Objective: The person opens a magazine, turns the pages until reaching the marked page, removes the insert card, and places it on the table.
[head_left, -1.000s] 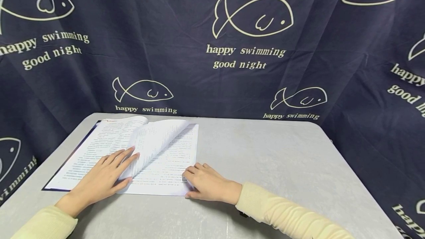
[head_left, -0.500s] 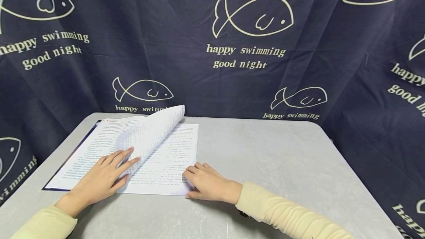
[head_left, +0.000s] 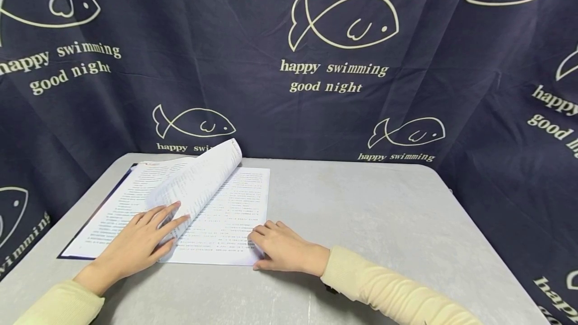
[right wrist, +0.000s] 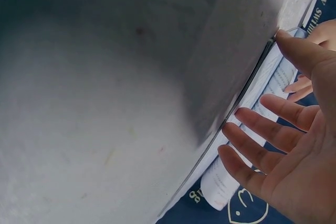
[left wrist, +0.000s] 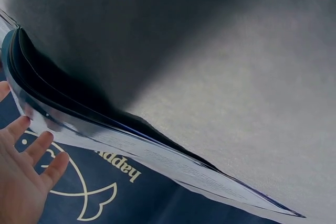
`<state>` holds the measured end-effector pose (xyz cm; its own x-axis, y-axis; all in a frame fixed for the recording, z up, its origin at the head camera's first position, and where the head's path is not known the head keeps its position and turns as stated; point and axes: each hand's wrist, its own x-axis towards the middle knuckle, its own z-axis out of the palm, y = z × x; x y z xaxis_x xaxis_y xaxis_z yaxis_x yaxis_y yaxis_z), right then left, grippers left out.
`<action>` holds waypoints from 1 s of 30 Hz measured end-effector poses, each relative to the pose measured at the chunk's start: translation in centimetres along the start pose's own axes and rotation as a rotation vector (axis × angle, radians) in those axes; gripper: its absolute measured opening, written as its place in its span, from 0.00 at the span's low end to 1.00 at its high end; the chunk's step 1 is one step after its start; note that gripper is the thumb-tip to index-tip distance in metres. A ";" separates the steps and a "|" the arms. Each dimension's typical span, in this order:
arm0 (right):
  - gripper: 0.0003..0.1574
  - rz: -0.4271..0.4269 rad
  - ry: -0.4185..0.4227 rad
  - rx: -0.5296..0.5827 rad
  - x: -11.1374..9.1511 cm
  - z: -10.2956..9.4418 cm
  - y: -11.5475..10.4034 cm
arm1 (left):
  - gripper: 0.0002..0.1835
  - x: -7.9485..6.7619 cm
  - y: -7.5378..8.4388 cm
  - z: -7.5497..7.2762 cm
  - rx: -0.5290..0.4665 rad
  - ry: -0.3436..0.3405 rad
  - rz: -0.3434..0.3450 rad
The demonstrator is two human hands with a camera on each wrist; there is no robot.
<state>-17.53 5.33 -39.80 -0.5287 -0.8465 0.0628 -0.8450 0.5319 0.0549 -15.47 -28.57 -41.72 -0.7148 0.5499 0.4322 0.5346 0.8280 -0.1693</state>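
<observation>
An open book (head_left: 235, 224) with printed pages and a dark cover edge lies on the left half of the table. One curled page (head_left: 205, 179) stands raised across its middle, its far corner bent up. My left hand (head_left: 140, 239) rests on the left side with fingers extended, their tips against the foot of that page. At the lower right corner, my right hand (head_left: 284, 250) touches the book's edge, thumb near the front side. In the right wrist view the right hand's fingers (right wrist: 278, 129) appear spread along the book's edge. The left wrist view shows the book's curved underside.
The grey table (head_left: 361, 224) extends to the right of the book. Behind it hangs a dark blue cloth (head_left: 271, 114) printed with fish outlines and lettering, which also runs down both sides.
The raised page has swung leftward, and its far corner has lifted off the right page and curled up. Both hands have stayed nearly in place.
</observation>
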 end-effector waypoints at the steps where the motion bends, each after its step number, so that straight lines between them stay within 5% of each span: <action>1: 0.33 0.001 -0.001 0.000 0.0 0.0 0.0 | 0.29 0.0 0.0 0.0 0.001 -0.003 -0.005; 30: 0.23 -0.019 0.009 0.059 0.0 -0.4 0.1 | 0.22 -0.1 -0.1 0.0 -0.014 0.048 0.037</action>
<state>-17.62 5.41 -39.36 -0.5122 -0.8559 0.0712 -0.8582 0.5134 -0.0026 -15.43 -28.73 -41.71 -0.6722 0.5739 0.4678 0.5669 0.8053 -0.1735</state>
